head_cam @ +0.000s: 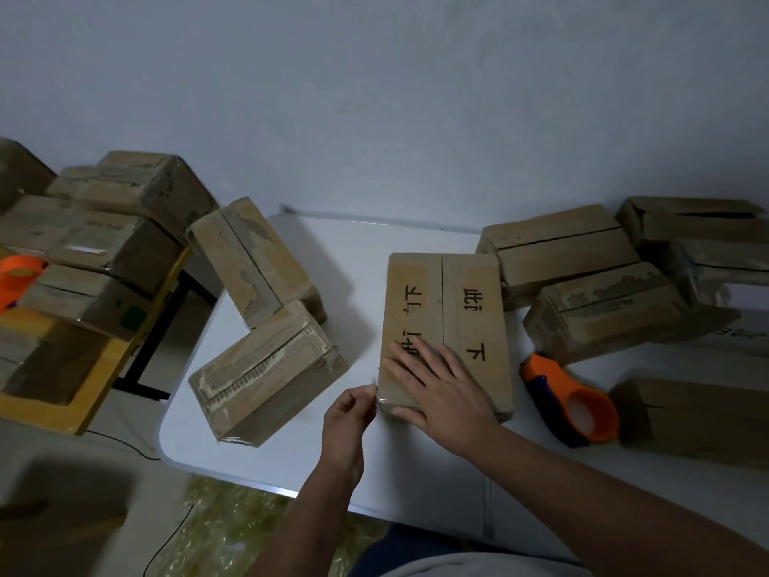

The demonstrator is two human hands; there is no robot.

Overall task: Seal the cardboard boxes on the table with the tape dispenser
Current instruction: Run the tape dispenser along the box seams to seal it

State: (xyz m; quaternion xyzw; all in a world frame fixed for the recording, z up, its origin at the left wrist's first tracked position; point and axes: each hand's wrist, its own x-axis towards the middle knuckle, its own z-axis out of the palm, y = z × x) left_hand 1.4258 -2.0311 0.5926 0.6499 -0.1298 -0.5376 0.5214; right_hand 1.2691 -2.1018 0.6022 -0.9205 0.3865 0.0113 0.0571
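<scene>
My right hand point(437, 385) lies flat, fingers spread, pressing the near end of the box point(447, 326) in the middle of the white table point(341, 251). My left hand point(349, 414) pinches a strip of clear tape point(376, 387) at the box's near left corner. The orange tape dispenser point(570, 399) lies just right of the box, untouched. Other boxes sit on both sides.

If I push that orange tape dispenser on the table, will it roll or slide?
The tape dispenser lies on its side, so it would probably slide, not roll. It looks like light plastic with an open ring, so a nudge may spin it. The table looks smooth, offering little friction.
</scene>
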